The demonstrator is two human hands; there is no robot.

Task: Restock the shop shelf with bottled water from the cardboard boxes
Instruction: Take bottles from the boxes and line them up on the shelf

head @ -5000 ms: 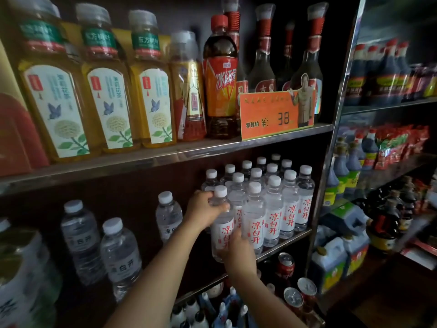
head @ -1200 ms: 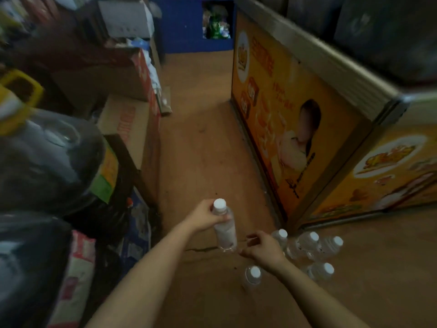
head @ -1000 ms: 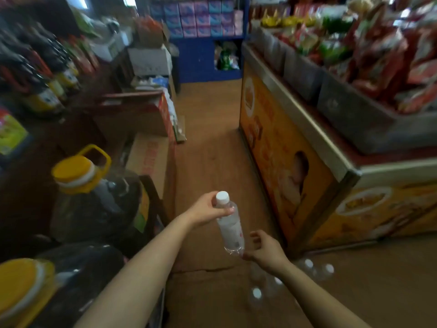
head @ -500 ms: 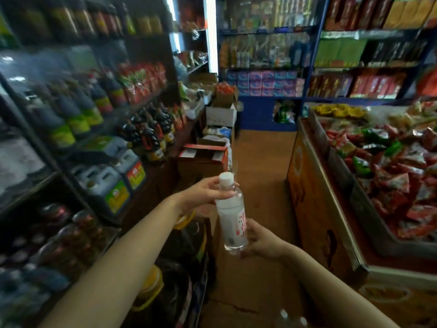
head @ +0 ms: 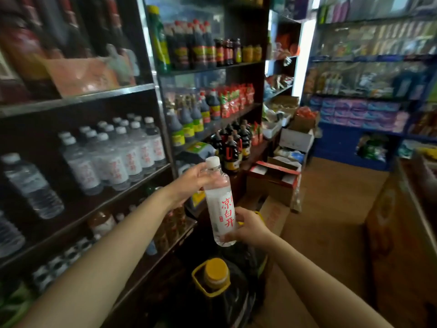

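Gripping water btl (head: 220,204), both hands.

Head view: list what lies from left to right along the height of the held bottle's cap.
Large clear water bottle → row of red-lettered water bottles on the shelf → white-capped water bottle in both hands → red-edged open cardboard box → brown floor.

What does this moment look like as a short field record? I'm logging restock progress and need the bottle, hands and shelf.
item held: water bottle, upright, white cap, red lettering
left hand: grips the bottle near its neck
right hand: holds the bottle's lower part
shelf: group of matching shelved bottles, to the left of the held one
bottle status: not yet on the shelf
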